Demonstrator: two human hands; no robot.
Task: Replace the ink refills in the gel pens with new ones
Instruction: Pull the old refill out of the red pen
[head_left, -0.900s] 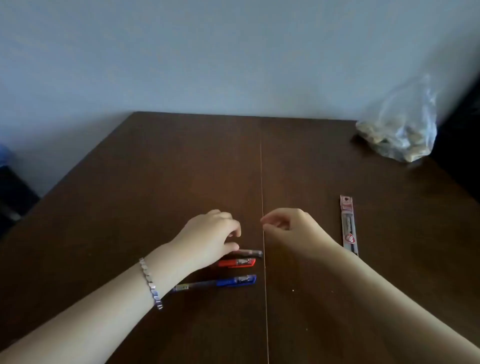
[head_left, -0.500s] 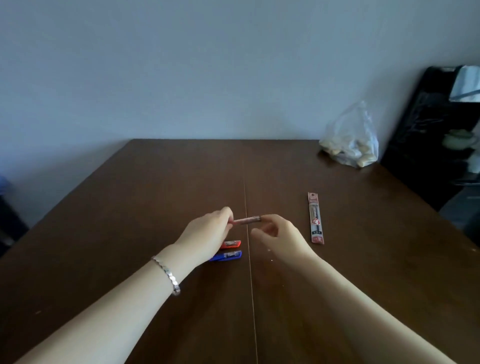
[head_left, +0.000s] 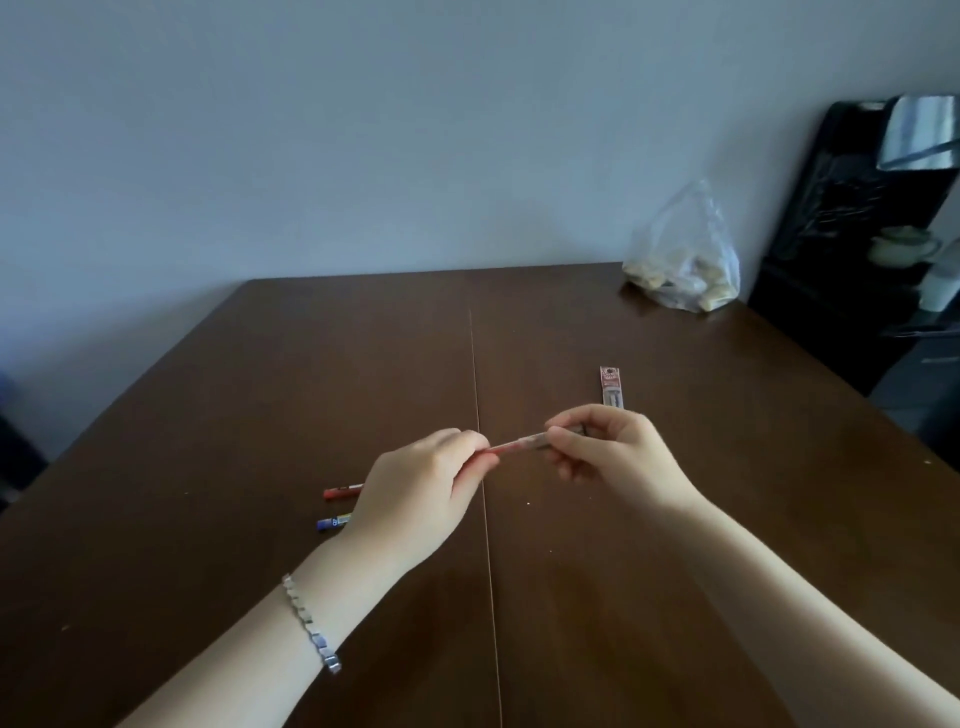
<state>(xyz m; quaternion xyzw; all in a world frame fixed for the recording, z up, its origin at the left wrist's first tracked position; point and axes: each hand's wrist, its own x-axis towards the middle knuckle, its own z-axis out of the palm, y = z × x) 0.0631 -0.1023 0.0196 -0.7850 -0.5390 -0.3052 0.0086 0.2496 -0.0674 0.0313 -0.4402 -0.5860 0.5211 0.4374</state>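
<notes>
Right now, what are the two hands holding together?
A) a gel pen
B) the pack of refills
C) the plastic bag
A: the left hand and the right hand each pinch one end of the gel pen, while the refill pack and the plastic bag lie on the table.

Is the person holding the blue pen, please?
No: the left hand and right hand grip another pen; the blue pen lies on the table.
</notes>
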